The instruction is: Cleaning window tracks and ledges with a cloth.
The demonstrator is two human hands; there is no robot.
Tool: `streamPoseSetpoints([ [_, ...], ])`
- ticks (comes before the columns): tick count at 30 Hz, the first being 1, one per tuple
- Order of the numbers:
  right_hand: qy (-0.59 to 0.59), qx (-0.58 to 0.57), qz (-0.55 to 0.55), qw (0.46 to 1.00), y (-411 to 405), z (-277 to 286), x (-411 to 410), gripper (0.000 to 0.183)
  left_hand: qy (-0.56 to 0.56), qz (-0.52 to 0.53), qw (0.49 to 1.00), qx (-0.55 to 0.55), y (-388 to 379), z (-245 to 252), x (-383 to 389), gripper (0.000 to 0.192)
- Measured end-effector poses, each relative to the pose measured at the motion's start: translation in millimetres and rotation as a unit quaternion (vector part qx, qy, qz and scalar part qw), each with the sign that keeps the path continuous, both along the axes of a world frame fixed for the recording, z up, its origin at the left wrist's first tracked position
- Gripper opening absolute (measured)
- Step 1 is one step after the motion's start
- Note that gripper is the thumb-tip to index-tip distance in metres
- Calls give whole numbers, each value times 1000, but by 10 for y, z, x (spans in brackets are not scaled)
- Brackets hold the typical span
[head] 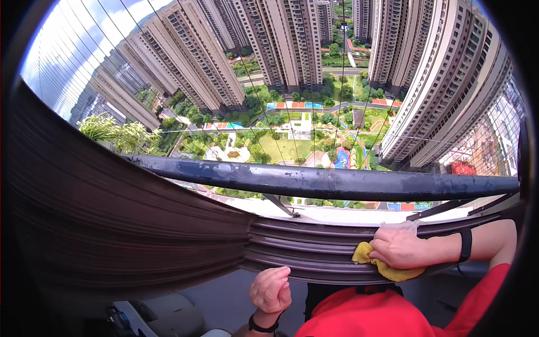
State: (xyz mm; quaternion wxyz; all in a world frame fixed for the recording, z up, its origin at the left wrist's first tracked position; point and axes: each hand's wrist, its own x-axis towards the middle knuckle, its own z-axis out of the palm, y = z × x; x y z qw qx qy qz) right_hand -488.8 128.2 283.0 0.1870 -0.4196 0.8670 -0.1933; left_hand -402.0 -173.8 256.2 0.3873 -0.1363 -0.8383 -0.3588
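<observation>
My right hand (pixel 400 246) presses a yellow cloth (pixel 400 271) onto the dark brown metal window track (pixel 303 244). Part of the cloth bulges out past my thumb on the left. Some whitish, thin material (pixel 400 226) shows at the far side of the same hand; whether it is cloth or paper I cannot tell. My left hand (pixel 271 290) is raised just in front of the track's near edge. Its fingers are curled together towards the thumb, and nothing shows in them.
Beyond the track runs a wet, dark metal rail (pixel 328 183) with thin vertical wires outside it, high above the ground. A dark brown ridged frame (pixel 126 210) fills the left. Leafy plants (pixel 118 135) stand behind it. A grey-white appliance (pixel 168 314) sits indoors at lower left.
</observation>
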Motion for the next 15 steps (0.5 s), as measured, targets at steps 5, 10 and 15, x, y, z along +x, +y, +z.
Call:
streamPoseSetpoints([
  [5,-25,-29,53,998,-964,-151,-260,36,-6,-91,991,-100,-26,-95,-123,22],
  [10,-18,-64,80,995,-1511,-229,-457,27,-19,-93,989,-118,-46,-150,-94,26],
  [15,15,-197,-18,980,-1884,-297,-689,26,0,-61,986,-152,-21,-170,-138,22],
])
